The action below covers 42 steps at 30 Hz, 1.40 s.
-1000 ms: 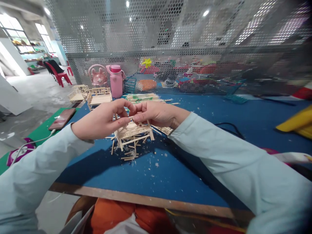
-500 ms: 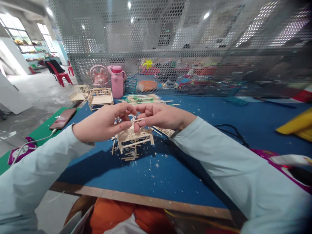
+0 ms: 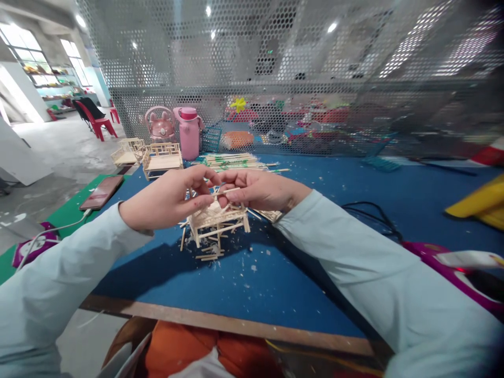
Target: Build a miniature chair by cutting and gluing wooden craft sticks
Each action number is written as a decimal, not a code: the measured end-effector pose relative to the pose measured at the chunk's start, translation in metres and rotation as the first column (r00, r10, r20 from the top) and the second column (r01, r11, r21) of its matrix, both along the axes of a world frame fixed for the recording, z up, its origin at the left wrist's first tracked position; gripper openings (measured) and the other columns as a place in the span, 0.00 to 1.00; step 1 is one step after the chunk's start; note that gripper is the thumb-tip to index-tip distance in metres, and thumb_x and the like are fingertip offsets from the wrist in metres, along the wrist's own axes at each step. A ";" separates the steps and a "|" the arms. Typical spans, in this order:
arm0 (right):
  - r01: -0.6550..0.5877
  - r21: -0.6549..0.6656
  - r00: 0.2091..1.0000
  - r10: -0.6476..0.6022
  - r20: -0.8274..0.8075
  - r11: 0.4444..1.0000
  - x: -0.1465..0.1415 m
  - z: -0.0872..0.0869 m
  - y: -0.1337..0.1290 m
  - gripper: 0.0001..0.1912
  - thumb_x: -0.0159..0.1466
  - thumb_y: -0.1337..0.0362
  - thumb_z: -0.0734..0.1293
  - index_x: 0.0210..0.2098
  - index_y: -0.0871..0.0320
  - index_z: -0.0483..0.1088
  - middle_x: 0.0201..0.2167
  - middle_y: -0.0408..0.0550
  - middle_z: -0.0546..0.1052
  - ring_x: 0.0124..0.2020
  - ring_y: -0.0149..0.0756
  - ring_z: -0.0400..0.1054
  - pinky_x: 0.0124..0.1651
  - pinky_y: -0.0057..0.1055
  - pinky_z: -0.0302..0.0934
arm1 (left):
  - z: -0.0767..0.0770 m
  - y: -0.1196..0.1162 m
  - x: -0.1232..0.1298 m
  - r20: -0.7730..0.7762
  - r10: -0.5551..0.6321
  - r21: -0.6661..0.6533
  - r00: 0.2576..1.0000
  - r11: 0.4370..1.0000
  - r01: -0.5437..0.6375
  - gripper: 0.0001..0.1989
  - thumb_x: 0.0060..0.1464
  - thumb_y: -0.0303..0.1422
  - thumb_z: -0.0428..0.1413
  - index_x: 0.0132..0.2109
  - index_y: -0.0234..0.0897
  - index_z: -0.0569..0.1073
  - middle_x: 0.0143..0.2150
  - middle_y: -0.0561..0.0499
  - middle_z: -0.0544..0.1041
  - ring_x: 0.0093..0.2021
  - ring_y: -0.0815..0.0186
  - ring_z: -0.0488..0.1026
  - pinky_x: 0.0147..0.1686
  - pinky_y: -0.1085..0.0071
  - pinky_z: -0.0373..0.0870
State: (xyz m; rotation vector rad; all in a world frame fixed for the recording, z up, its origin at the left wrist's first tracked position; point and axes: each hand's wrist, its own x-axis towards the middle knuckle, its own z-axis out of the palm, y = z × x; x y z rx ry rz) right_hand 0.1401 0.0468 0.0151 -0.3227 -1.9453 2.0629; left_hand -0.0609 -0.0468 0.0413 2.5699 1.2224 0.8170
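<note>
A small bench-like model built of thin wooden sticks stands tilted on the blue table under both hands. My left hand curls round the model's upper left, thumb and fingers closed at its frame; the exact contact is partly hidden. My right hand pinches a thin wooden stick over the model's upper part, its fingertips close to my left fingers. Loose short sticks and pale scraps lie under and in front of the model. More sticks lie partly behind my right hand.
Finished-looking stick models stand at the back left, near a pink bottle. A stick bundle lies behind my hands. A phone rests at left; a black cable runs at right. Perforated metal panel closes the back.
My right hand has shifted slightly, and its index finger has drawn back from the model's middle. The stick's end now shows above my right thumb. My left hand stays nearly still.
</note>
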 end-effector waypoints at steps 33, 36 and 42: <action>0.061 0.001 0.995 -0.061 0.081 0.998 0.021 -0.008 -0.013 0.19 0.52 0.77 0.71 0.42 0.58 0.70 0.35 0.41 0.78 0.39 0.25 0.72 0.45 0.26 0.64 | -0.002 -0.014 0.000 -0.111 -0.051 -0.001 0.992 0.999 0.052 0.10 0.59 0.32 0.52 0.48 0.37 0.68 0.35 0.53 0.76 0.31 0.71 0.71 0.32 0.75 0.64; 0.043 0.016 0.993 -0.044 0.105 0.999 0.020 -0.006 -0.017 0.18 0.52 0.76 0.71 0.41 0.58 0.71 0.36 0.41 0.78 0.38 0.25 0.72 0.45 0.25 0.64 | -0.002 -0.018 0.003 -0.136 -0.059 0.007 0.989 0.998 0.061 0.09 0.59 0.31 0.51 0.46 0.37 0.68 0.33 0.54 0.76 0.30 0.71 0.71 0.31 0.76 0.64; 0.060 0.096 0.988 -0.073 0.135 0.994 0.016 -0.009 -0.020 0.14 0.50 0.72 0.74 0.36 0.59 0.72 0.31 0.39 0.76 0.32 0.25 0.69 0.41 0.27 0.64 | -0.003 -0.021 0.005 -0.135 -0.054 0.019 0.989 0.998 0.057 0.06 0.59 0.30 0.50 0.44 0.38 0.68 0.32 0.54 0.75 0.32 0.70 0.72 0.32 0.75 0.64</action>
